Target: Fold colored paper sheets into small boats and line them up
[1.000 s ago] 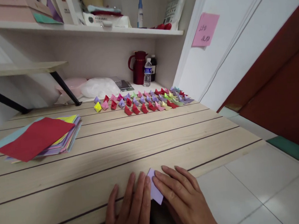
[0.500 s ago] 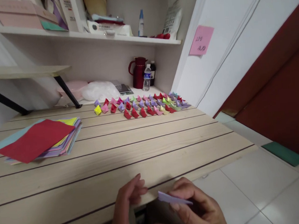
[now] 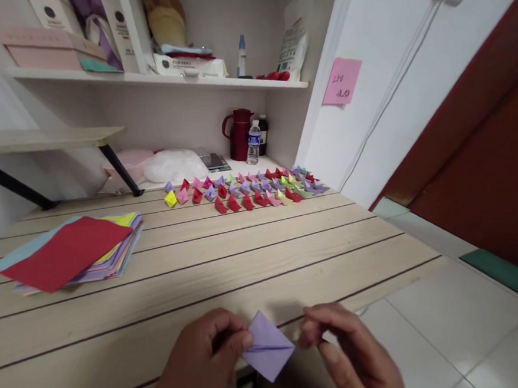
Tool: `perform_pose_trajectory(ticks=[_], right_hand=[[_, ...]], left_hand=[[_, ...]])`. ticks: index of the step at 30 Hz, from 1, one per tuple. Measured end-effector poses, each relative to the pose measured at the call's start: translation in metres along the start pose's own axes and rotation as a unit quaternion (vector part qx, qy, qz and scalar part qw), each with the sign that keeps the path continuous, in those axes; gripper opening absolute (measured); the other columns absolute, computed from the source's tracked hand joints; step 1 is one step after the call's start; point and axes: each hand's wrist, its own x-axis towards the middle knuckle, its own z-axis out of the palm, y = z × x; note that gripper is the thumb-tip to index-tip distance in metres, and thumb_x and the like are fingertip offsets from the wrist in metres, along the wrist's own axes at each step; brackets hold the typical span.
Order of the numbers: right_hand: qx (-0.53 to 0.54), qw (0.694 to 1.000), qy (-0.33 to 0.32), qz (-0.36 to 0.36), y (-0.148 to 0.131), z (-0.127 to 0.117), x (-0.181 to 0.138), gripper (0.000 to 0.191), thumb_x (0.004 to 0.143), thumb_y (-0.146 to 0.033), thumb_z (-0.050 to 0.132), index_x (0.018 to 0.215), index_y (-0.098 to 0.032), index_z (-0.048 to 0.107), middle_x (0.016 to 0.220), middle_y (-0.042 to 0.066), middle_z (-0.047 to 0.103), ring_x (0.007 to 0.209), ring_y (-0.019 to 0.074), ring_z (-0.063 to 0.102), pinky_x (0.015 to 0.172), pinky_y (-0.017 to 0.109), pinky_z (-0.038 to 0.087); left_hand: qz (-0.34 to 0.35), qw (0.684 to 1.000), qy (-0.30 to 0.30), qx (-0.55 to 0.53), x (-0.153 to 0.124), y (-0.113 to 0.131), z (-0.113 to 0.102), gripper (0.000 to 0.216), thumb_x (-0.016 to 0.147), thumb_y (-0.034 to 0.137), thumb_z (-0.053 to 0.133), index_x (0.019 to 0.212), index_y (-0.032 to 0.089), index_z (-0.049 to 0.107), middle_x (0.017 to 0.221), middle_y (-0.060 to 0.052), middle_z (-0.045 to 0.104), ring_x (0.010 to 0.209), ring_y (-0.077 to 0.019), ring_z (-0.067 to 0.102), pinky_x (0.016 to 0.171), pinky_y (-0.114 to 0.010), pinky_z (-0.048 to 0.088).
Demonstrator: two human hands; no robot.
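Note:
My left hand [image 3: 203,357] pinches the left corner of a folded lilac paper [image 3: 268,347] above the near edge of the wooden table [image 3: 228,261]. The paper shows a diamond shape with a crease across its middle. My right hand [image 3: 345,350] has its fingers curled and pinched just right of the paper's right corner; whether it touches the paper is unclear. Rows of several small folded paper shapes [image 3: 245,189] in red, pink, purple, green and yellow lie at the table's far side.
A stack of coloured paper sheets [image 3: 72,254] with a red one on top lies at the left. Behind the table a shelf niche holds a dark red jug [image 3: 238,134], a water bottle [image 3: 253,142] and a white bag [image 3: 175,165]. Tiled floor [image 3: 433,335] lies right.
The lilac paper was pressed flat on the table under both hands, then lifted by my right hand. Now my left hand holds it opened into a diamond facing me.

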Motion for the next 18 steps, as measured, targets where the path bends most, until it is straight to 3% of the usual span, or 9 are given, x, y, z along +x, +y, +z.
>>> perform_pose_trajectory(ticks=[3,5,7,9,12,15,18], right_hand=[[-0.170,0.975,-0.075,-0.123,0.000,-0.014,0.015,0.026,0.098,-0.021,0.049,0.121,-0.027,0.061,0.117,0.009,0.066,0.112,0.0243,0.062,0.090,0.036,0.053],[-0.240,0.934,-0.169,-0.203,0.002,-0.015,0.027,0.027,0.098,-0.032,0.054,0.123,-0.027,0.062,0.129,0.009,0.063,0.128,0.0285,0.052,0.101,0.043,0.048],[-0.271,0.895,-0.246,-0.255,0.006,-0.011,0.035,0.042,0.094,-0.049,0.058,0.128,-0.024,0.059,0.130,0.008,0.065,0.132,0.0304,0.048,0.105,0.048,0.044],[-0.289,0.873,-0.283,-0.272,0.012,-0.007,0.038,0.052,0.091,-0.054,0.060,0.130,-0.020,0.056,0.125,0.009,0.068,0.129,0.0296,0.052,0.106,0.049,0.042],[-0.311,0.870,-0.262,-0.279,0.020,-0.003,0.031,0.048,0.093,-0.047,0.062,0.130,-0.018,0.056,0.122,0.008,0.070,0.120,0.0281,0.058,0.104,0.050,0.042],[-0.323,0.875,-0.229,-0.279,0.024,0.001,0.022,0.042,0.093,-0.041,0.064,0.128,-0.019,0.058,0.123,0.007,0.070,0.116,0.0276,0.060,0.101,0.049,0.044],[-0.321,0.888,-0.205,-0.258,0.023,0.006,0.016,0.038,0.093,-0.031,0.064,0.128,-0.019,0.058,0.124,0.007,0.070,0.115,0.0268,0.060,0.101,0.047,0.044]], left_hand=[[0.078,0.972,-0.009,0.219,0.016,0.003,-0.015,0.018,0.077,0.016,0.055,0.063,0.024,0.065,0.064,0.004,0.066,0.063,-0.0148,0.061,0.057,-0.023,0.039],[0.162,0.932,-0.040,0.321,0.022,0.007,-0.017,0.021,0.079,0.013,0.054,0.066,0.025,0.067,0.071,0.003,0.069,0.068,-0.0147,0.063,0.062,-0.023,0.039],[0.238,0.883,-0.084,0.396,0.027,0.013,-0.013,0.023,0.082,0.012,0.055,0.066,0.024,0.067,0.070,0.003,0.070,0.066,-0.0147,0.064,0.062,-0.025,0.039],[0.273,0.847,-0.101,0.444,0.032,0.019,-0.008,0.023,0.082,0.011,0.057,0.064,0.023,0.065,0.067,0.001,0.068,0.065,-0.0163,0.064,0.064,-0.028,0.041],[0.272,0.842,-0.080,0.458,0.038,0.021,-0.002,0.017,0.083,0.013,0.058,0.072,0.023,0.067,0.078,-0.002,0.069,0.075,-0.0201,0.066,0.073,-0.034,0.045],[0.291,0.834,0.035,0.468,0.035,0.008,-0.002,0.022,0.082,0.010,0.058,0.099,0.021,0.067,0.107,-0.009,0.068,0.093,-0.0256,0.065,0.081,-0.041,0.049],[0.365,0.781,0.244,0.445,0.015,-0.015,-0.003,0.039,0.085,0.008,0.057,0.123,0.018,0.058,0.129,-0.015,0.058,0.114,-0.0289,0.058,0.095,-0.047,0.045]])
